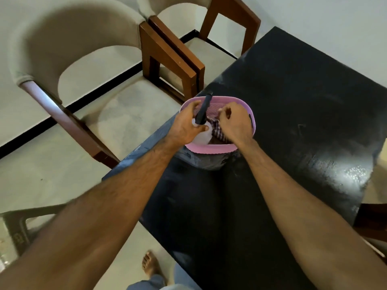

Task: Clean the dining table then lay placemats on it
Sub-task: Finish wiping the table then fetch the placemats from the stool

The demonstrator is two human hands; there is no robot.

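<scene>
A black dining table [293,114] stands on a pale floor, with 2 cushioned wooden chairs [88,65] beside its left edge. A pink perforated basket [249,114] sits at that left edge. Inside it, the left hand [188,124] grips a white spray bottle [202,136] with a black nozzle, while the right hand [235,120] pinches a checked cloth [217,130].

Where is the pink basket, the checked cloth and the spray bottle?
pink basket [211,147], head view, near rim.
checked cloth [217,132], head view, bunched fabric.
spray bottle [204,108], head view, black sprayer top.
</scene>
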